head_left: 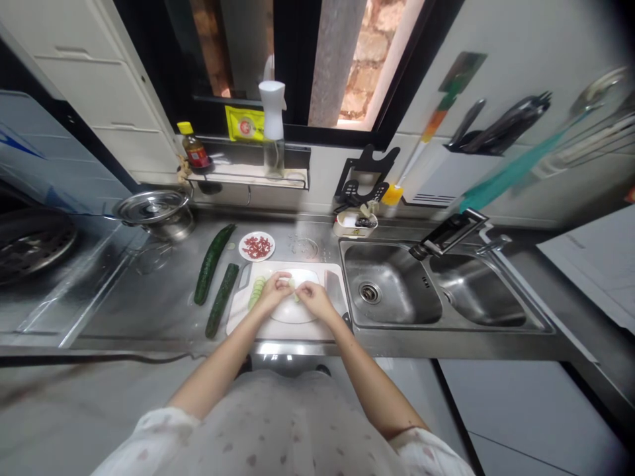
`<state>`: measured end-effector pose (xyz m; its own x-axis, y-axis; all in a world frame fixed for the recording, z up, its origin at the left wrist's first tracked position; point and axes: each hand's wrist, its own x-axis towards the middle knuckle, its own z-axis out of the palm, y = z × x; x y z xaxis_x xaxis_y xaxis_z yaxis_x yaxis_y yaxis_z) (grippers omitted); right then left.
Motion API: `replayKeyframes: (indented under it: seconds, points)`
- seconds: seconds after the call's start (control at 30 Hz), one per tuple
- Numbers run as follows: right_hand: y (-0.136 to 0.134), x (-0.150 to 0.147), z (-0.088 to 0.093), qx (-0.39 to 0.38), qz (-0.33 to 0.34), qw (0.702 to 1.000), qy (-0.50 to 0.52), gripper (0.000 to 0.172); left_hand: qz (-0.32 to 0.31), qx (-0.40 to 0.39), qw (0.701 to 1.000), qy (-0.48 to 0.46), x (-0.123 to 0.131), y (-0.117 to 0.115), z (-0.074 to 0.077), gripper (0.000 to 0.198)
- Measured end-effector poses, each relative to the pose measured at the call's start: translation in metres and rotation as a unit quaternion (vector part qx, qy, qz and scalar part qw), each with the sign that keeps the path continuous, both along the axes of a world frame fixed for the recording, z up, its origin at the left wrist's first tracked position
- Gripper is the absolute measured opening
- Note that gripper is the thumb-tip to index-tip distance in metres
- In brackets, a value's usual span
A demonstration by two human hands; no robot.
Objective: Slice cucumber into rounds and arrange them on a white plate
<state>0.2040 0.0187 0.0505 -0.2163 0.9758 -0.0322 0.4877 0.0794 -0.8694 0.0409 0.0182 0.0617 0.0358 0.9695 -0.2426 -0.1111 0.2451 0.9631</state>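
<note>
Over the cutting board (307, 327) centre, left hand (274, 288) and right hand (313, 297) each hold a pinch grip on one cucumber piece (292, 284), mostly hidden by fingers.

Home kitchen, steel double sink (446, 291), tap (449, 235), hanging utensils (501, 129), sauce bottle (194, 147), lidded pot (157, 211)

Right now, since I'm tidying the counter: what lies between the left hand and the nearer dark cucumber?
In the head view, a row of cucumber slices on the white cutting board lies between the left hand and that cucumber.
</note>
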Motion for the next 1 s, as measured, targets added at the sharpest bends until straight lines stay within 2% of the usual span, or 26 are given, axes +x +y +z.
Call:
replayKeyframes:
  seconds: [0.17,0.43,0.6,0.73,1.0]
  points:
    - [0.017,-0.001,-0.016,-0.033,-0.013,0.998,-0.059,0.013,0.008,-0.025,0.999,0.028,0.006,0.022,-0.019,0.043]
    - [0.034,-0.006,-0.017,-0.061,-0.003,0.979,-0.194,0.02,-0.006,-0.007,0.989,0.149,0.007,0.042,-0.04,0.037]
    - [0.035,-0.012,-0.015,-0.059,0.0,0.955,-0.289,0.026,-0.015,0.015,0.962,0.274,0.008,0.048,-0.043,0.033]
    - [0.035,-0.018,-0.015,-0.068,-0.006,0.938,-0.34,0.028,-0.033,0.024,0.941,0.337,0.009,0.051,-0.043,0.034]
    - [0.035,-0.024,-0.02,-0.069,-0.009,0.921,-0.383,0.027,-0.037,0.033,0.931,0.361,0.012,0.051,-0.039,0.031]
